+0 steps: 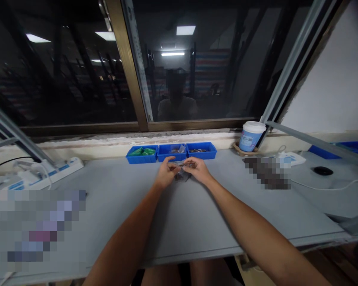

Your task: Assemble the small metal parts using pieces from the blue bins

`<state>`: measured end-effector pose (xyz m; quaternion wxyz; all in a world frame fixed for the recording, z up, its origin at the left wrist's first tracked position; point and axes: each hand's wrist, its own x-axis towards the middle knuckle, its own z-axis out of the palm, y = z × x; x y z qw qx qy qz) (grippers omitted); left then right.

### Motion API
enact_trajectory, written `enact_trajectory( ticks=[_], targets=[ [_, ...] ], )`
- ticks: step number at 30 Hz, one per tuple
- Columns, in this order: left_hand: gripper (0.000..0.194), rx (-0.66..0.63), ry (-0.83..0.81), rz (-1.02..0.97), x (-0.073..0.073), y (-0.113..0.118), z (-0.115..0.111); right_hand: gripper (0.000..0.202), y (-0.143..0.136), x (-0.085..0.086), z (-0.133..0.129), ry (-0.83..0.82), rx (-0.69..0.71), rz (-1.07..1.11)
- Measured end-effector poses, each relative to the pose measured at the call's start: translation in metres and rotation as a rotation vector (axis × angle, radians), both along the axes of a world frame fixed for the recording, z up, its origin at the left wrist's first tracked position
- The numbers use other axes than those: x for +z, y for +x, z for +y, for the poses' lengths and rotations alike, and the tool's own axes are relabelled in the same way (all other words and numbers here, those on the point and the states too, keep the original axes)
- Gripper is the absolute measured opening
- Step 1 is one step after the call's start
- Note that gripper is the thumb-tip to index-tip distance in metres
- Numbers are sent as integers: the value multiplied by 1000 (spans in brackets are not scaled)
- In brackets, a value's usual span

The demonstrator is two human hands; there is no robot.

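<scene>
Both hands were seen stretched forward over the grey counter, meeting just short of a row of three blue bins at twelve o'clock. A small clear bag holding dark little parts was held between them, hanging just above the counter. The left hand, at nine o'clock of the bag, had its grip pressed together on the bag's upper edge; the right hand, at three o'clock, was likewise pinched onto the same edge, fingers curled. Whether the bag's mouth was open or sealed could not be told, the detail being too small.

The left bin was seen to hold green pieces, the middle one another clear packet, the right one dark small parts. A lidded paper cup stood at two o'clock, well apart, and a power strip lay at ten o'clock.

The step in hand was judged to be the handling of the bag's top edge, either the parting or the closing of it, with the bag freshly at the hands in front of the bins. A steady two-sided pinch would be called for next, with the mouth kept upward so that the loose parts would not be spilled onto the counter.
</scene>
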<state>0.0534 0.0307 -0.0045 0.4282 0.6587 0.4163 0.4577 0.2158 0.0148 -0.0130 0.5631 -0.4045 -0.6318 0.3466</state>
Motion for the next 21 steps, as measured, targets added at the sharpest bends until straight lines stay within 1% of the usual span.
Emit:
enact_trajectory(
  ticks=[4, 7, 10, 12, 14, 16, 18, 19, 21],
  targets=[
    [47, -3, 15, -24, 1, 1, -2, 23, 2, -1, 2, -77, -22, 94],
    [36, 16, 51, -8, 1, 1, -2, 25, 1, -3, 4, -129, -47, 155],
    [21, 17, 61, 31, 1, -1, 0, 26, 1, -4, 5, -144, -36, 181],
    [18, 33, 59, 41, 0, -3, 3, 27, 2, -4, 6, -125, -14, 151],
    [21, 86, 67, 33, 0, -5, 5, 26, 4, -5, 6, -74, -63, 52],
    [29, 141, 83, 15, 2, -8, 8, 23, 6, -5, 7, -8, -189, -125],
    [38, 179, 100, -12, 4, -9, 14, 20, 9, -7, 9, 21, -302, -317],
    [41, 192, 106, -26, 6, -9, 17, 19, 11, -8, 9, 16, -328, -388],
    [46, 210, 126, -50, 9, -8, 25, 19, 13, -10, 11, -12, -329, -467]
  ],
)
